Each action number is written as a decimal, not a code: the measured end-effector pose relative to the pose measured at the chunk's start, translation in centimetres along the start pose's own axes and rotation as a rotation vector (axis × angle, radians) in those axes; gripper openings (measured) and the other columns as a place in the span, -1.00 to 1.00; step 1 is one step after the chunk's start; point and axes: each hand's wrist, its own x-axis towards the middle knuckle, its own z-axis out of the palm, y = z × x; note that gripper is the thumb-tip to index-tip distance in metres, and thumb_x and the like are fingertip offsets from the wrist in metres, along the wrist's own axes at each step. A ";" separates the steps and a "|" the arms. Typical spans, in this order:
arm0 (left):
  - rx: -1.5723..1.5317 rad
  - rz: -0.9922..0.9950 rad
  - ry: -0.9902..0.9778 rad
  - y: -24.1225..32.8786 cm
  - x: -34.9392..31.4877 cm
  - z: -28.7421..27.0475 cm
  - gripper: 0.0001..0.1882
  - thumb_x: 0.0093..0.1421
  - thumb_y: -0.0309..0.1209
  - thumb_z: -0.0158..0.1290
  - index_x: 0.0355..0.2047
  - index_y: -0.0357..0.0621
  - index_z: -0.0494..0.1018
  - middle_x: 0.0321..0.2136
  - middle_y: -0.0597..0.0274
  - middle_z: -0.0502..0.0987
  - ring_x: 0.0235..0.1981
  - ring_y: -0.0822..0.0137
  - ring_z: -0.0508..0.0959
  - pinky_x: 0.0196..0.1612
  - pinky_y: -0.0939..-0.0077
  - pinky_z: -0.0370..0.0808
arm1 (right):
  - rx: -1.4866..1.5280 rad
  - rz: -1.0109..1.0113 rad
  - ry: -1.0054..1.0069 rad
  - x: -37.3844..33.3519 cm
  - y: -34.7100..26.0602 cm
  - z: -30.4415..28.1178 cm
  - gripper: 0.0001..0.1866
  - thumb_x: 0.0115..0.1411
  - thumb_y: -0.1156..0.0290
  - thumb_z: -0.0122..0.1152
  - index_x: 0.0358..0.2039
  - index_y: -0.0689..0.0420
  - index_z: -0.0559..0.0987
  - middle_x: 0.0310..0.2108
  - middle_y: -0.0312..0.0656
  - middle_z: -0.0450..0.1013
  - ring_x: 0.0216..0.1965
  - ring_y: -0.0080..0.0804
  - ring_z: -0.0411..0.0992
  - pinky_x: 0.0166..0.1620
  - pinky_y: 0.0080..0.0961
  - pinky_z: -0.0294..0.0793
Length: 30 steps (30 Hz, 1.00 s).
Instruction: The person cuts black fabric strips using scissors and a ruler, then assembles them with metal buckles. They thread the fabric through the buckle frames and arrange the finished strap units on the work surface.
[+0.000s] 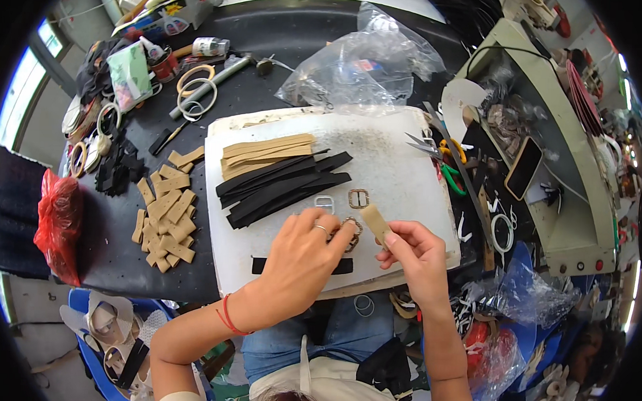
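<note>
Both forearms reach up over the white board point(407, 168). The left hand point(301, 260) curls its fingers around a metal buckle point(352, 233); the right hand point(414, 253) pinches a tan strap point(374, 222) upright beside it.
</note>
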 end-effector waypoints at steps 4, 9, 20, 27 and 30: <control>-0.205 -0.111 0.024 -1.2 -0.5 0.7 -0.62 -0.02 -0.65 0.08 -0.13 -0.31 0.47 -0.37 0.09 0.49 -0.35 0.15 0.55 -0.31 0.38 0.49 | -0.022 -0.024 0.013 -0.1 0.3 -0.1 -0.77 0.22 0.51 0.13 -0.13 0.33 0.51 -0.36 -0.20 0.51 -0.45 -0.60 0.47 -0.39 -0.69 0.46; -1.052 -0.542 0.052 -1.5 -0.7 -0.7 -0.68 0.19 -0.59 0.06 -0.02 -0.36 0.41 -0.24 0.12 0.56 -0.26 0.39 0.59 -0.20 0.58 0.56 | -0.076 -0.213 -0.020 -1.1 -0.5 0.3 -0.80 0.17 0.59 0.17 -0.17 0.30 0.53 -0.36 -0.24 0.50 -0.43 -0.65 0.45 -0.38 -0.71 0.43; -1.279 -0.611 0.080 -0.2 -2.0 -0.7 -0.67 0.23 -0.61 -0.08 0.01 -0.46 0.37 -0.20 0.05 0.56 -0.20 0.39 0.59 -0.08 0.56 0.54 | -0.599 -0.790 -0.107 -0.3 -1.8 3.6 -0.70 0.00 0.72 0.21 -0.20 0.21 0.56 -0.33 -0.10 0.52 -0.39 -0.28 0.52 -0.35 -0.50 0.52; -1.156 -0.595 0.207 -0.3 -2.2 0.5 -0.68 0.20 -0.61 -0.06 -0.02 -0.45 0.40 -0.27 0.08 0.60 -0.24 0.40 0.60 -0.16 0.58 0.53 | -0.769 -0.909 -0.293 0.1 -2.8 4.4 -0.64 -0.08 0.71 0.24 -0.20 0.23 0.52 -0.29 -0.13 0.51 -0.35 -0.19 0.48 -0.30 -0.41 0.51; -1.070 -0.549 0.267 0.0 -2.1 0.6 -0.67 0.19 -0.61 -0.04 -0.03 -0.45 0.41 -0.33 0.00 0.61 -0.28 0.34 0.62 -0.22 0.54 0.54 | -0.741 -0.894 -0.245 0.3 -2.4 4.7 -0.67 -0.09 0.72 0.22 -0.23 0.25 0.51 -0.27 -0.11 0.50 -0.35 -0.18 0.47 -0.30 -0.37 0.51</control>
